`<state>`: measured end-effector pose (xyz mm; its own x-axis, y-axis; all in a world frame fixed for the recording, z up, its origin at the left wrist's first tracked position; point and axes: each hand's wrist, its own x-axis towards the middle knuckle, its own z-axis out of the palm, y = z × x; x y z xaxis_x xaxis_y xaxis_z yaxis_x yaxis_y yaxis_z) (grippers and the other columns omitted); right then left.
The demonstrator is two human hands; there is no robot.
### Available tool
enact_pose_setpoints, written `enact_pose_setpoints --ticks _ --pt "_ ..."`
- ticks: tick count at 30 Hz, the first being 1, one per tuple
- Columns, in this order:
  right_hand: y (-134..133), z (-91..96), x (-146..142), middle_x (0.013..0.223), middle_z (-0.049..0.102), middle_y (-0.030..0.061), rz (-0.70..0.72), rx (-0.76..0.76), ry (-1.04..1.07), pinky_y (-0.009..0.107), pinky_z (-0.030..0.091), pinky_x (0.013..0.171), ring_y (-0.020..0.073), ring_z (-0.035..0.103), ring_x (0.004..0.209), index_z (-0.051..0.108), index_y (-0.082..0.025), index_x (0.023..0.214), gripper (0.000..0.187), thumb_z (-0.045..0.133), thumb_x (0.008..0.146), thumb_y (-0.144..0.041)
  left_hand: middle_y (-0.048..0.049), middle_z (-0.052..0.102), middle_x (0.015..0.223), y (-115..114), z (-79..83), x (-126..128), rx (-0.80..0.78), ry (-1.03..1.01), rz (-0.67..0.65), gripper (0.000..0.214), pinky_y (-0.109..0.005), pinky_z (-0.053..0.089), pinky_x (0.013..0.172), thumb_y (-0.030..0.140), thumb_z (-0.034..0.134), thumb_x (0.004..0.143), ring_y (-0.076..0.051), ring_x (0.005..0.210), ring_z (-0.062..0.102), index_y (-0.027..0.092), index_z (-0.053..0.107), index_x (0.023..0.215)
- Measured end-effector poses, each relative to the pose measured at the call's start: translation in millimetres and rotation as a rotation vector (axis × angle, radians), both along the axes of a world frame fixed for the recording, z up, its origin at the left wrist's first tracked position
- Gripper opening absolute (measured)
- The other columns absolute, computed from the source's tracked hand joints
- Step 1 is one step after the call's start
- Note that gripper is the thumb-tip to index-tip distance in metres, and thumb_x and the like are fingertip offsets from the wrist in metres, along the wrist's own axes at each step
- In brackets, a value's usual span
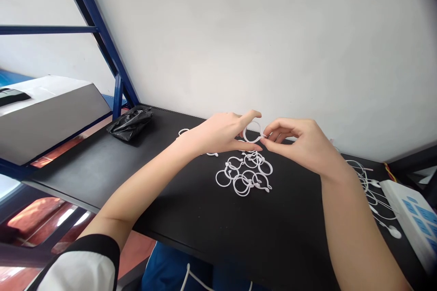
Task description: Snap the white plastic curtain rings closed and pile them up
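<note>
Between my two hands, a white plastic curtain ring [245, 132] is held up above the black table. My left hand [225, 132] grips the ring from the left, thumb below and forefinger above. With thumb and fingertips together, my right hand [297, 141] pinches the small tab on the ring's right side. Below them lies a loose pile of similar white rings [242, 184], several overlapping, each with a small eyelet. A few more rings [183, 131] show behind my left wrist, partly hidden by it.
A crumpled black plastic bag [131, 123] lies at the table's back left. White cables [367, 186] and a white power strip with blue sockets [411, 204] are at the right. A pale wall [266, 41] rises behind the black table [191, 209]; a blue metal frame [102, 32] stands left.
</note>
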<state>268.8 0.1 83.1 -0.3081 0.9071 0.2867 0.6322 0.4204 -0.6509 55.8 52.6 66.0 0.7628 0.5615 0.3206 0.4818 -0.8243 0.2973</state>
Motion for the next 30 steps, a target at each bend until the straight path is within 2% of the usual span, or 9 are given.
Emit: enact_pose_setpoints --ticks 5,10,14,24,30 --pt "-4.3 3.9 0.8 0.073 0.07 -0.0016 -0.008 0.057 0.004 0.028 0.055 0.064 0.014 0.065 0.064 0.069 -0.024 0.077 0.004 0.071 0.08 -0.025 -0.0018 0.067 0.087 -1.9 -3.1 2.6 0.074 -0.135 -0.075 0.06 -0.021 0.04 0.061 0.057 0.061 0.089 -0.013 0.067 0.061 0.017 0.043 0.131" --pt "-5.8 3.5 1.3 0.077 0.072 -0.0013 0.023 0.131 -0.004 0.03 0.055 0.065 0.0146 0.066 0.065 0.071 -0.025 0.078 0.004 0.07 0.082 -0.024 0.0012 0.064 0.08 0.3 -7.6 5.2 0.107 -0.131 -0.077 0.043 -0.022 0.039 0.06 0.053 0.06 0.091 -0.012 0.063 0.057 0.017 0.049 0.112" --pt "-10.1 6.1 1.8 0.079 0.073 -0.0013 0.021 0.22 0.002 0.033 0.056 0.065 0.0163 0.067 0.065 0.072 -0.027 0.077 0.008 0.07 0.084 -0.026 0.0019 0.063 0.077 1.2 -8.6 6.4 0.103 -0.159 -0.076 0.045 -0.023 0.039 0.057 0.059 0.054 0.092 -0.011 0.059 0.054 0.017 0.047 0.109" --pt "-12.2 6.9 4.0 0.076 0.074 -0.0002 0.009 0.261 0.023 0.035 0.06 0.064 0.0195 0.069 0.066 0.074 -0.028 0.077 0.006 0.074 0.083 -0.029 0.003 0.059 0.068 -2.7 -5.8 5.3 0.172 -0.189 -0.081 0.039 -0.022 0.039 0.055 0.057 0.047 0.095 -0.011 0.054 0.052 0.019 0.048 0.103" --pt "-11.4 5.4 3.7 0.078 0.076 0.0002 -0.005 0.321 0.028 0.034 0.061 0.065 0.0209 0.072 0.07 0.076 -0.028 0.076 0.004 0.076 0.081 -0.028 0.0019 0.06 0.063 -2.5 -4.4 5.8 0.313 -0.15 -0.045 0.046 -0.026 0.04 0.057 0.061 0.037 0.097 -0.013 0.051 0.052 0.018 0.049 0.1"
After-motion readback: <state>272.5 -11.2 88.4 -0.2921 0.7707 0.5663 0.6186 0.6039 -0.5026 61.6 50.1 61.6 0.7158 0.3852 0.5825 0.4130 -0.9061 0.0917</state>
